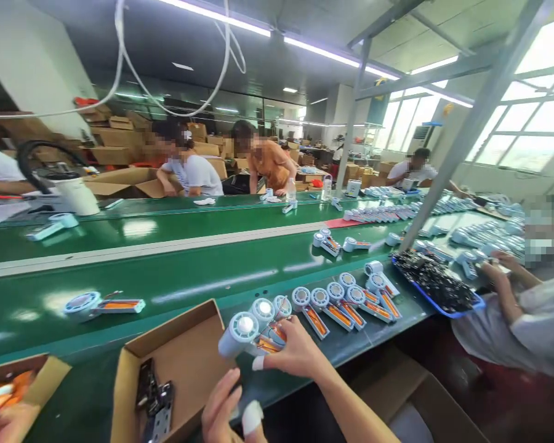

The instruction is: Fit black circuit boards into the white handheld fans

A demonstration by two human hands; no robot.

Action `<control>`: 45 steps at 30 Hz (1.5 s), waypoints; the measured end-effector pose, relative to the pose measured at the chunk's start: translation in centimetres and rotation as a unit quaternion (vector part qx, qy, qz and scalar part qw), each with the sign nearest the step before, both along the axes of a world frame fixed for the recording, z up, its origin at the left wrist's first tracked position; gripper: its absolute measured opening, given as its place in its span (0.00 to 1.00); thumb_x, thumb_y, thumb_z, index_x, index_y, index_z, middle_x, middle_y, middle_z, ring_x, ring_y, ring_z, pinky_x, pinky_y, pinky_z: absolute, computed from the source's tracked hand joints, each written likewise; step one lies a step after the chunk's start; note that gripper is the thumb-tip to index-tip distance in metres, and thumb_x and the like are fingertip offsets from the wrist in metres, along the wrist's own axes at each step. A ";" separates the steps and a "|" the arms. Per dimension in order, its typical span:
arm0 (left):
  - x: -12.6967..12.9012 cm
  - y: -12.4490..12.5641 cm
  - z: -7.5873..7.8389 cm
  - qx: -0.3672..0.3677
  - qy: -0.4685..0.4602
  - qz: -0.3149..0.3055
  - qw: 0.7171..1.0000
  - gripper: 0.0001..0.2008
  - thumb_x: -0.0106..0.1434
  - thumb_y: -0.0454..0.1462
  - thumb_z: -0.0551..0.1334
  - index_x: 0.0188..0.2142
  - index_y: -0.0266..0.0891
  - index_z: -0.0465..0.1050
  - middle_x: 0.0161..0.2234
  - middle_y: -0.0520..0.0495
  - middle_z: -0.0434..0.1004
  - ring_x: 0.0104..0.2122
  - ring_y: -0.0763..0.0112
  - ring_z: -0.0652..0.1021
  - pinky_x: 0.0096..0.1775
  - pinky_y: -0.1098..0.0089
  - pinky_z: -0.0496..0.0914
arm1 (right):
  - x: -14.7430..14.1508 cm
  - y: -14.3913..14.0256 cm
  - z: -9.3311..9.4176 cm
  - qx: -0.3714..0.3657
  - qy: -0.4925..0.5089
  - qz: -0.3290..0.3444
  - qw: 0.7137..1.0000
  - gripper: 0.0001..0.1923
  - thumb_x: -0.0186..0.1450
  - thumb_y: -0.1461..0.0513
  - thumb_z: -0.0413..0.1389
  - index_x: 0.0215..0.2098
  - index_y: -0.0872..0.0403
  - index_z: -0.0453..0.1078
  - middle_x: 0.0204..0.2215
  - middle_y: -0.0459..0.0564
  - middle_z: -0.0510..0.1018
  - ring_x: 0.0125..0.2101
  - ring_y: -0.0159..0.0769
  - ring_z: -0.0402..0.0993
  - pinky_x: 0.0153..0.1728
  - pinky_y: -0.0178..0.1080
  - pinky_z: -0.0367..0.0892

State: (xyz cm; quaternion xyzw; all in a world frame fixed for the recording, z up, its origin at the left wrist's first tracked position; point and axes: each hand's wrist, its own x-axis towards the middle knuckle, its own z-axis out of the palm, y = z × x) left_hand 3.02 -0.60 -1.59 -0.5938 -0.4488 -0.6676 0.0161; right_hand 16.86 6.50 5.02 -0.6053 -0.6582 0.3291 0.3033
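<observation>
My right hand [295, 351] is closed around the handle of a light-blue round-headed housing [244, 326], with orange parts and thin wires showing in the handle. White covering wraps one of its fingertips. Close beside stand more of the same housings [263, 309], touching or nearly so. Below them, my left hand [228, 412] is raised at the table edge, its fingers apart from the thumb, which wears a white cover. A small dark patch shows by its fingers; I cannot tell what it is. Left of it lies an open cardboard box [189, 363] with black and metal parts [156, 400].
A row of similar housings [335, 292] runs right along the green table [175, 332]. Beyond it is a blue tray [436, 286] of small black parts, near a co-worker's hands [498, 274]. A metal post [436, 178] slants up there. Another person's hand [9, 424] is at lower left.
</observation>
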 end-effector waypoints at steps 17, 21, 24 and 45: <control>8.7 13.1 -1.6 -0.231 0.163 -0.022 0.959 0.25 0.70 0.43 0.53 0.62 0.35 0.64 0.68 0.27 0.53 0.66 0.40 0.63 0.59 0.40 0.64 | 9.8 -1.7 -2.8 0.091 -0.237 -0.094 0.963 0.35 0.61 0.49 0.63 0.62 0.53 0.65 0.67 0.63 0.61 0.66 0.55 0.57 0.61 0.52 0.59; 9.4 12.3 -0.5 -0.229 0.195 -0.017 0.954 0.25 0.71 0.43 0.53 0.63 0.34 0.65 0.70 0.25 0.48 0.69 0.38 0.55 0.62 0.39 0.59 | 15.5 -3.2 -4.6 0.152 -0.307 -0.271 0.900 0.31 0.70 0.50 0.54 0.67 0.54 0.60 0.70 0.64 0.52 0.70 0.61 0.44 0.65 0.59 0.47; 10.7 12.1 0.1 -0.236 0.229 -0.028 0.944 0.26 0.68 0.44 0.58 0.62 0.38 0.69 0.70 0.26 0.51 0.68 0.30 0.54 0.59 0.31 0.56 | 18.2 -1.4 -5.6 0.085 -0.352 -0.324 0.874 0.35 0.70 0.51 0.53 0.70 0.58 0.54 0.71 0.70 0.48 0.70 0.65 0.43 0.64 0.64 0.43; 1.0 5.5 -4.0 -0.206 0.284 0.043 0.935 0.16 0.64 0.32 0.56 0.50 0.35 0.74 0.53 0.34 0.79 0.55 0.50 0.77 0.52 0.50 0.76 | 0.1 4.7 -0.4 0.175 -0.369 0.034 0.912 0.14 0.67 0.61 0.56 0.49 0.55 0.76 0.64 0.66 0.66 0.65 0.64 0.57 0.61 0.64 0.50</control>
